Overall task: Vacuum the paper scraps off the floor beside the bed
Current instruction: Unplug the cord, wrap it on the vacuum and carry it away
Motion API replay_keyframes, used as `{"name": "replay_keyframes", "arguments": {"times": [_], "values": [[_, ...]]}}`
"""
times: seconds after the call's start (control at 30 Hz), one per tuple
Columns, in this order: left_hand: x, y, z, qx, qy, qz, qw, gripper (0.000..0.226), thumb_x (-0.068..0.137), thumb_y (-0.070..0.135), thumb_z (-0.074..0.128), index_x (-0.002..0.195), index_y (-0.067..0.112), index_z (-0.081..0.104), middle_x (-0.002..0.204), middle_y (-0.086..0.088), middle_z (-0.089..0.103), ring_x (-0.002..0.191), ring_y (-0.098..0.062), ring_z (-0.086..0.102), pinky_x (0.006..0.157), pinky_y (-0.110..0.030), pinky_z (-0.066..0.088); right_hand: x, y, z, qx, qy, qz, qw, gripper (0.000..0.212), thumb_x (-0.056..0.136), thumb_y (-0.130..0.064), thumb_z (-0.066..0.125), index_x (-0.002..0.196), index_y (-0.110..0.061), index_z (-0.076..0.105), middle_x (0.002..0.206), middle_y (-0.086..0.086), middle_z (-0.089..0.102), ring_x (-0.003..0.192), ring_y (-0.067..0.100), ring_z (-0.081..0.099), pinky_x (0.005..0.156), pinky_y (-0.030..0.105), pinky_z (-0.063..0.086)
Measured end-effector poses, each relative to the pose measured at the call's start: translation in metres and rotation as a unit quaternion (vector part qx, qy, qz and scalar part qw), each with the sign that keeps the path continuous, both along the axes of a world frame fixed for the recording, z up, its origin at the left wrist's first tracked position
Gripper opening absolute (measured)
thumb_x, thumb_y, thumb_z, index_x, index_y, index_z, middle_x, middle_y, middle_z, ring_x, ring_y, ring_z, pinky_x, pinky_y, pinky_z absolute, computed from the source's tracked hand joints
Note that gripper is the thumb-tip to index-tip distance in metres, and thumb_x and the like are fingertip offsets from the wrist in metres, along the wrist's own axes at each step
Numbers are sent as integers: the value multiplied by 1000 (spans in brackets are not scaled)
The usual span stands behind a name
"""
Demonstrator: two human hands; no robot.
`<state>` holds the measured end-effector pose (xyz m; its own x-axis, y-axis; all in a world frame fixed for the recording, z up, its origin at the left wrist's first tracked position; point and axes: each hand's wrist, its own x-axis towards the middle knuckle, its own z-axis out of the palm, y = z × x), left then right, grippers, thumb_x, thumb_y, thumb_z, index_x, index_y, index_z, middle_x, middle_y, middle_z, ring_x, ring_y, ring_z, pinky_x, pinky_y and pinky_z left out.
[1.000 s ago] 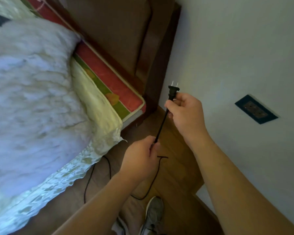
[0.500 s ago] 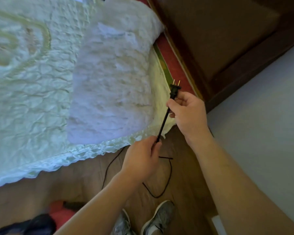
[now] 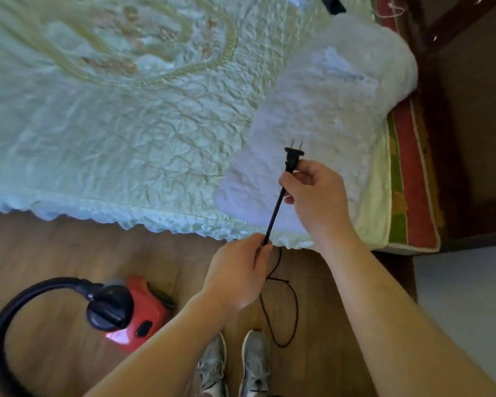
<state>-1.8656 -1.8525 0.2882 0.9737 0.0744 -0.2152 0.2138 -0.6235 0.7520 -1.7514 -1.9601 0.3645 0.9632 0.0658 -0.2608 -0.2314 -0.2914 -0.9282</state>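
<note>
A black two-prong plug [image 3: 292,157] points upward, gripped just below its head by my right hand [image 3: 312,196]. Its black cord [image 3: 275,213] runs taut down to my left hand [image 3: 238,275], which pinches it, then loops on the wooden floor [image 3: 55,245] by my shoes. A red vacuum cleaner [image 3: 143,313] with a black round cap and a curved black hose [image 3: 15,305] sits on the floor at lower left. No paper scraps show in this view.
The bed [image 3: 112,124] with a pale quilted cover and a white fluffy blanket [image 3: 327,104] fills the top. A dark wooden headboard [image 3: 455,110] stands at right, a pale wall [image 3: 470,296] at lower right. My grey shoes [image 3: 235,365] stand at the bottom.
The view has swung left, away from the wall and its socket, bringing the bed and the red vacuum into sight. Both hands keep the same hold on the plug and cord.
</note>
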Motion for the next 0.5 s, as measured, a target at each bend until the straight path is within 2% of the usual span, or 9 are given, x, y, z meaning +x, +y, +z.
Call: {"name": "replay_keyframes", "arguments": {"times": [0.1, 0.2, 0.3, 0.37, 0.43, 0.5], "values": [[-19, 25, -4, -1, -15, 75, 997, 26, 104, 32, 48, 79, 30, 56, 60, 8, 56, 57, -11, 52, 53, -35, 43, -6, 39, -4, -12, -11, 77, 997, 26, 91, -6, 66, 84, -30, 65, 79, 7, 67, 74, 21, 61, 76, 48, 56], [-41, 45, -11, -11, -12, 143, 990, 25, 103, 29, 50, 83, 19, 60, 63, 3, 58, 58, -16, 53, 56, -42, 46, -18, 75, -13, -17, -9, 128, 992, 28, 88, -4, 67, 80, -30, 65, 75, 1, 67, 74, 20, 62, 80, 54, 55], [-65, 64, -18, -16, -14, 205, 979, 26, 102, 29, 49, 87, 14, 62, 64, 1, 59, 58, -19, 54, 57, -47, 47, -35, 111, -22, -11, 7, 183, 983, 19, 87, -3, 68, 86, -22, 68, 73, -2, 67, 72, 18, 63, 78, 52, 55], [-83, 78, -23, -18, -9, 241, 970, 22, 103, 25, 51, 87, 14, 62, 63, 1, 59, 59, -19, 54, 57, -47, 46, -47, 135, -28, -11, 16, 224, 974, 16, 86, -3, 68, 97, -15, 70, 76, -1, 68, 70, 16, 61, 73, 45, 54], [-102, 93, -29, -12, -7, 271, 962, 18, 102, 22, 53, 88, 17, 62, 65, 4, 60, 60, -16, 56, 57, -43, 47, -62, 159, -35, -18, 22, 267, 963, 25, 87, -5, 68, 106, -21, 68, 82, -3, 70, 69, 13, 60, 69, 32, 51], [-120, 109, -36, -10, -5, 299, 954, 16, 102, 23, 54, 89, 17, 63, 66, 5, 61, 59, -14, 56, 57, -41, 49, -79, 185, -47, -17, 21, 302, 953, 33, 87, -6, 68, 107, -32, 64, 84, -5, 71, 70, 11, 62, 71, 31, 52]]}}
